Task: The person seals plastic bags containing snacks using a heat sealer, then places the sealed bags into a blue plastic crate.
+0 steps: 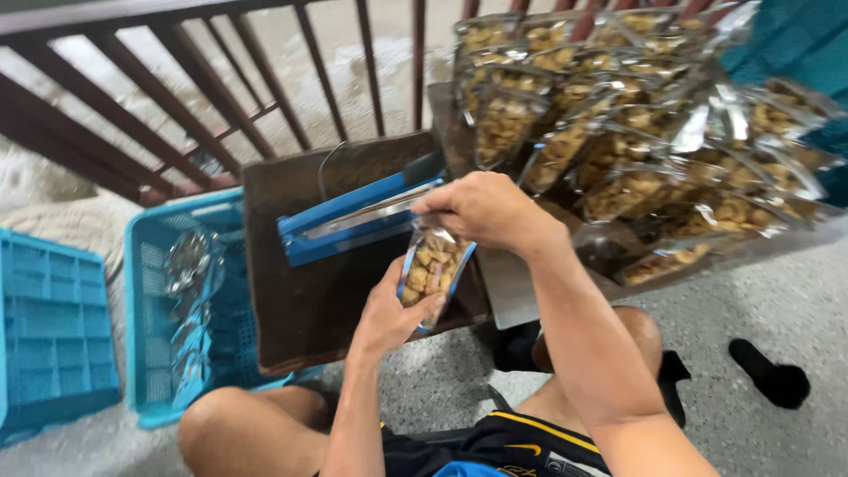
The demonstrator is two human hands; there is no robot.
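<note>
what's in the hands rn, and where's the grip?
One clear snack pouch, held by both hands. The right hand pinches its top edge; the left hand supports its lower end, next to the blue heat sealer.

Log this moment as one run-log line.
left hand: cradles snack pouch bottom | right hand: pinches pouch top | blue heat sealer: behind pouch

blue basket (146, 265) left | blue crate (53, 336) far left | brown railing (221, 79) behind | black sandal (770, 373) right
</note>
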